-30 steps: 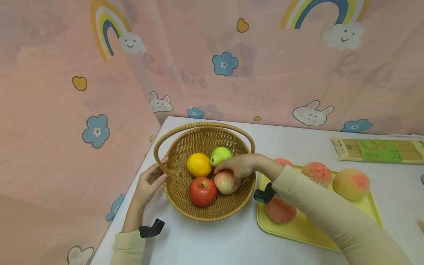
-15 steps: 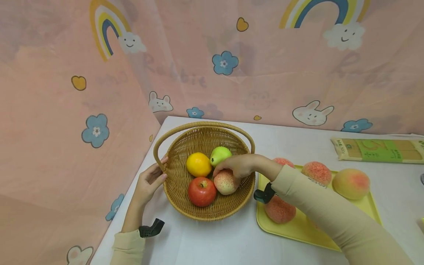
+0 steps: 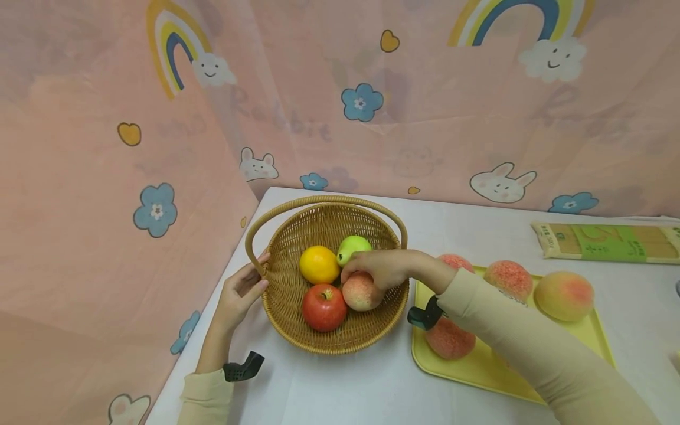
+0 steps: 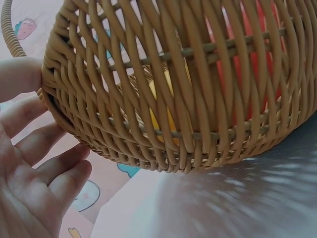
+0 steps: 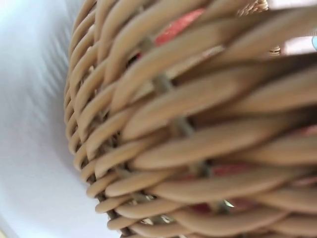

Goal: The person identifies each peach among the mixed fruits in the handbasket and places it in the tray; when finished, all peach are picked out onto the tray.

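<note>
A round wicker basket [image 3: 297,330] with an arched handle stands on the white table. Inside it lie a yellow lemon-like fruit [image 3: 319,265], a green pear [image 3: 352,248], a red apple [image 3: 324,307] and a pinkish peach [image 3: 361,294]. My right hand [image 3: 383,268] reaches over the basket's right rim and holds the peach from above, its fingertips partly hidden. At the left, my left hand [image 3: 240,295] grips the rim near the handle's base. In the left wrist view the thumb and fingers [image 4: 42,141] of that hand meet the woven edge. Only basket weave [image 5: 198,124] fills the right wrist view.
Right of the basket, a yellow tray [image 3: 441,369] bears several peaches, among them a yellow-pink one [image 3: 564,296]; my right forearm crosses above it. A green-labelled noodle pack [image 3: 611,241] lies at the back right. A pink patterned cloth [image 3: 425,130] hangs behind.
The peach under my right hand has turned, showing a smoother, pinker side instead of its pale speckled one. My left hand keeps its place on the rim.
</note>
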The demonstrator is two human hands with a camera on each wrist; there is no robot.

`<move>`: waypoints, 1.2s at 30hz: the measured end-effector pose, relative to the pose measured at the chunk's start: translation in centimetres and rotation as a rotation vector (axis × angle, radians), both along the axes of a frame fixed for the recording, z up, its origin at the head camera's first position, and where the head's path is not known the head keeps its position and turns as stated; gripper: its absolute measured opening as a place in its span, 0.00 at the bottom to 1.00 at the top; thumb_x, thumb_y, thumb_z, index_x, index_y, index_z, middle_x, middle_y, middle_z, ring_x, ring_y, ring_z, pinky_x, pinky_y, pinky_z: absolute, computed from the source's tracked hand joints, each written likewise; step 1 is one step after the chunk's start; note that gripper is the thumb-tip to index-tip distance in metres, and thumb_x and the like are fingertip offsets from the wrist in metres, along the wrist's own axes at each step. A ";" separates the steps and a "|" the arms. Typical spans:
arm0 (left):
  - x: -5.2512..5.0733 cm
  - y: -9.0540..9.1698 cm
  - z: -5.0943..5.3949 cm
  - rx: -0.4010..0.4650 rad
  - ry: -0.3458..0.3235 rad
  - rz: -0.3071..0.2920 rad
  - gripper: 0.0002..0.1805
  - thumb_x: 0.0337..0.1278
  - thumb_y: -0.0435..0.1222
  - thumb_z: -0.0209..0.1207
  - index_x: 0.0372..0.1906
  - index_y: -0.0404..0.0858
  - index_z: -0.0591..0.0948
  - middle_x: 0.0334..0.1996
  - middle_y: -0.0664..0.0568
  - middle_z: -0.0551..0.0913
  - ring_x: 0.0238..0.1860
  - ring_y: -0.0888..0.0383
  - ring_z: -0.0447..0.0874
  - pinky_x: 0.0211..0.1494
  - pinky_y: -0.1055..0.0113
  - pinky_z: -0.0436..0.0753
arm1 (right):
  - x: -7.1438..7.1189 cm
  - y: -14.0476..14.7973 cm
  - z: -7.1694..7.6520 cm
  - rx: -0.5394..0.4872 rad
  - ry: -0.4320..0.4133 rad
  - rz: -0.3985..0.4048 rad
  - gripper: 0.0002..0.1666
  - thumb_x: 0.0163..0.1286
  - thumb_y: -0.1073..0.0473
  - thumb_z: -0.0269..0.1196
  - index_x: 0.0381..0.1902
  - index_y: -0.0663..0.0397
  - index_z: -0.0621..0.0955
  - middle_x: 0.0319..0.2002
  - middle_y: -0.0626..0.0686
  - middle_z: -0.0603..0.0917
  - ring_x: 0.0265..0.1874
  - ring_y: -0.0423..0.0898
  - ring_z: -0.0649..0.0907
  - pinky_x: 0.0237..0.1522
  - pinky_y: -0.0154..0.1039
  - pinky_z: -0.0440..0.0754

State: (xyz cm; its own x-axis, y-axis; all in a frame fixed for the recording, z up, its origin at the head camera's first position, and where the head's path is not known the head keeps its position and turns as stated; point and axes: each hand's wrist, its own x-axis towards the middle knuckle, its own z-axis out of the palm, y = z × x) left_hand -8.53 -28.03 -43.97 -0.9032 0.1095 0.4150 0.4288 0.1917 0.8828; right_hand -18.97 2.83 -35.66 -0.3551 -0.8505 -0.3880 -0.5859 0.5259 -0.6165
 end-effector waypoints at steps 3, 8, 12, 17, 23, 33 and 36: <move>0.0 0.1 -0.1 0.007 0.013 -0.002 0.25 0.56 0.18 0.50 0.61 0.21 0.68 0.62 0.24 0.65 0.63 0.64 0.71 0.64 0.74 0.71 | 0.1 0.1 0.1 -0.042 -0.009 0.006 0.34 0.49 0.64 0.72 0.56 0.47 0.76 0.57 0.51 0.71 0.52 0.49 0.73 0.57 0.46 0.74; 0.1 0.1 -0.1 0.015 -0.013 -0.002 0.25 0.57 0.19 0.50 0.62 0.21 0.67 0.63 0.25 0.65 0.64 0.64 0.70 0.65 0.74 0.70 | 0.2 0.1 -0.1 -0.172 -0.011 0.009 0.37 0.49 0.60 0.68 0.60 0.49 0.74 0.55 0.51 0.70 0.50 0.48 0.73 0.51 0.42 0.76; 0.1 0.1 0.0 0.014 -0.029 0.004 0.25 0.57 0.19 0.51 0.62 0.21 0.67 0.64 0.27 0.65 0.64 0.65 0.71 0.65 0.74 0.71 | 0.8 0.3 0.4 -0.273 0.045 -0.021 0.38 0.48 0.56 0.66 0.60 0.53 0.72 0.55 0.51 0.73 0.51 0.47 0.73 0.51 0.41 0.77; 0.1 0.1 0.0 0.018 -0.029 -0.001 0.25 0.58 0.20 0.51 0.62 0.21 0.67 0.64 0.27 0.65 0.64 0.64 0.71 0.65 0.74 0.71 | 1.8 0.9 0.6 -0.426 0.092 -0.072 0.37 0.49 0.53 0.66 0.60 0.52 0.73 0.57 0.49 0.74 0.53 0.45 0.72 0.49 0.41 0.78; 0.1 0.0 0.0 0.008 -0.020 -0.003 0.25 0.58 0.19 0.50 0.62 0.21 0.67 0.63 0.25 0.65 0.63 0.64 0.72 0.64 0.74 0.71 | 2.7 2.1 0.6 -0.540 0.088 -0.160 0.37 0.49 0.53 0.71 0.59 0.46 0.75 0.59 0.46 0.75 0.56 0.45 0.69 0.48 0.42 0.78; 0.0 -0.1 -0.3 0.014 -0.007 0.000 0.25 0.57 0.19 0.50 0.62 0.22 0.68 0.63 0.29 0.67 0.63 0.64 0.72 0.64 0.74 0.71 | 5.0 4.5 1.4 -0.574 0.123 -0.341 0.40 0.45 0.49 0.76 0.59 0.43 0.75 0.56 0.44 0.76 0.52 0.43 0.72 0.47 0.42 0.79; 0.0 -0.2 -0.3 0.017 -0.013 -0.003 0.25 0.58 0.19 0.51 0.62 0.22 0.68 0.64 0.34 0.69 0.64 0.64 0.71 0.65 0.74 0.71 | 5.8 5.9 1.6 -0.591 0.160 -0.385 0.41 0.45 0.50 0.76 0.59 0.39 0.75 0.57 0.41 0.76 0.53 0.41 0.72 0.47 0.41 0.79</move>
